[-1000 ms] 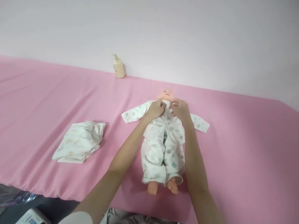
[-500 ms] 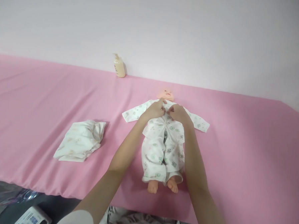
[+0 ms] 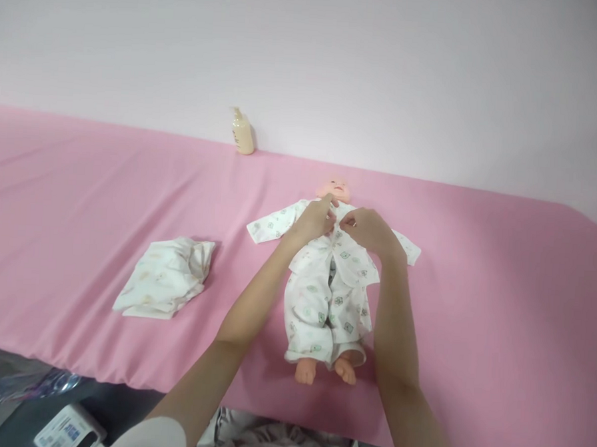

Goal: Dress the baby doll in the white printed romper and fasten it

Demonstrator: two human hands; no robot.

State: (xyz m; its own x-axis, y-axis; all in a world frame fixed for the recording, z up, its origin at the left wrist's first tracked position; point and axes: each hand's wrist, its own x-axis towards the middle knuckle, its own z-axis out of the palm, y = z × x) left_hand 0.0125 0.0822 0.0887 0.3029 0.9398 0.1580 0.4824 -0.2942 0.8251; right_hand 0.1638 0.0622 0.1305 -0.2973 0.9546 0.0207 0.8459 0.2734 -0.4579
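Observation:
A baby doll (image 3: 335, 189) lies on its back, head toward the wall, its bare feet near the table's front edge. It wears a white printed baby shirt (image 3: 360, 265) and matching trousers (image 3: 308, 311). At the upper chest, my left hand (image 3: 319, 218) pinches the shirt's front edge, one finger stretched toward the doll's neck. Just to the right, my right hand (image 3: 368, 228) has its fingertips closed on the other front edge. A small gap separates the two hands. My fingers cover any fastener there.
A folded white cloth (image 3: 168, 277) rests on the pink sheet (image 3: 77, 238) to the left. By the wall stands a cream pump bottle (image 3: 243, 135). Below the table's edge at lower left are a clear plastic bottle (image 3: 24, 388) and a white device (image 3: 70, 430).
My right hand has shifted slightly right, its wrist swung outward over the doll's sleeve. The shirt's lower right flap spreads a little wider. The view has moved slightly.

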